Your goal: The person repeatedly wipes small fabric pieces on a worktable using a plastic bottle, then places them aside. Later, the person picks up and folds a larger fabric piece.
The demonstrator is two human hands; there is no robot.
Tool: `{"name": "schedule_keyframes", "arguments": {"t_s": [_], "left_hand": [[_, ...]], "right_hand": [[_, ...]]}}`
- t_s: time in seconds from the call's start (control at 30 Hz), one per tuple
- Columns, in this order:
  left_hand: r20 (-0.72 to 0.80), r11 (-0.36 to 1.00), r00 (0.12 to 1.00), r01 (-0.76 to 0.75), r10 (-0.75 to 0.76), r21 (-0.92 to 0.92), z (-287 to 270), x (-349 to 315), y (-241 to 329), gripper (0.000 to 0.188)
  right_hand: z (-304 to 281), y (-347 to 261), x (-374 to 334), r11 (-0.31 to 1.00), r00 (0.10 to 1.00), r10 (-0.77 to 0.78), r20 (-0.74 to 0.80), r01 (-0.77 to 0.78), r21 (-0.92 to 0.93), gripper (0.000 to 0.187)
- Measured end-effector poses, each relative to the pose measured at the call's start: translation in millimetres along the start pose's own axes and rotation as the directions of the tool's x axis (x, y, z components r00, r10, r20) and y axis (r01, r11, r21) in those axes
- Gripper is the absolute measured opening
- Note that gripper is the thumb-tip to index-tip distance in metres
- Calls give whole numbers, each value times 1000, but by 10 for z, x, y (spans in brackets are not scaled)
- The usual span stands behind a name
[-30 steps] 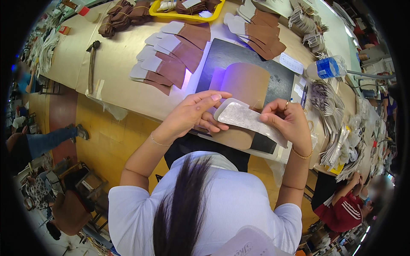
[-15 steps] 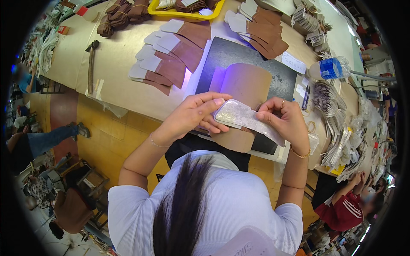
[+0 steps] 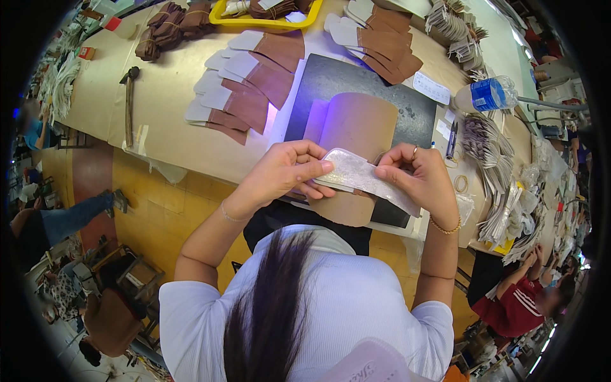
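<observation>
Between my hands is a curved, flat piece with a silvery-white face (image 3: 356, 170), a bit of brown showing at its lower edge. My left hand (image 3: 287, 170) pinches its left end, thumb on top and fingers curled beneath. On the piece's right part, my right hand (image 3: 417, 175) closes with thumb and bent fingers. Directly under it a tan, rounded form (image 3: 363, 121) lies across a black slab (image 3: 410, 114). Fanned out to the left are several brown-and-white leather-like pieces (image 3: 245, 99); more such pieces (image 3: 382, 41) lie beyond the slab.
A hammer (image 3: 130, 102) lies at the left. Bundled brown pieces (image 3: 170, 28) and a yellow tray (image 3: 267, 24) sit at the far side. To the right are a bottle (image 3: 487, 95), a pen (image 3: 452, 141) and stacked pale strips (image 3: 487, 146). A person in a red sleeve (image 3: 512, 305) works at the right.
My left thumb has moved onto the face of the silvery-white piece. The right hand keeps its grip near the same spot. The whole view has shifted slightly.
</observation>
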State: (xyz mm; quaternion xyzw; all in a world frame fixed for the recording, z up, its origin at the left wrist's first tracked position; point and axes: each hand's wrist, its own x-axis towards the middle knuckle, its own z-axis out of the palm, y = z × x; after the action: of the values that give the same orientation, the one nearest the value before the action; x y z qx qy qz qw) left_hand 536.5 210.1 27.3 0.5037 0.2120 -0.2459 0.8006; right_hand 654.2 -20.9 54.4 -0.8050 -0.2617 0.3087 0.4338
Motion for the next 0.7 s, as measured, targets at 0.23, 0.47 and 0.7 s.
{"name": "schedule_keyframes", "arguments": {"t_s": [0.23,0.47,0.7], "left_hand": [[13,999,999,53,-53,12,7,39,-1,26],[-4,999,999,40,-40,-11,-53,35,-48,23],[-62,999,997,46,-45,26,-181,9,-126,16]], "right_hand": [[2,-13,1,1000,1000,-9,9,10,-21,19],[19,-4,2,1000,1000,10,23,-10,5,20],[-74,259,-204,935,989,136,64,-149,321,42]]}}
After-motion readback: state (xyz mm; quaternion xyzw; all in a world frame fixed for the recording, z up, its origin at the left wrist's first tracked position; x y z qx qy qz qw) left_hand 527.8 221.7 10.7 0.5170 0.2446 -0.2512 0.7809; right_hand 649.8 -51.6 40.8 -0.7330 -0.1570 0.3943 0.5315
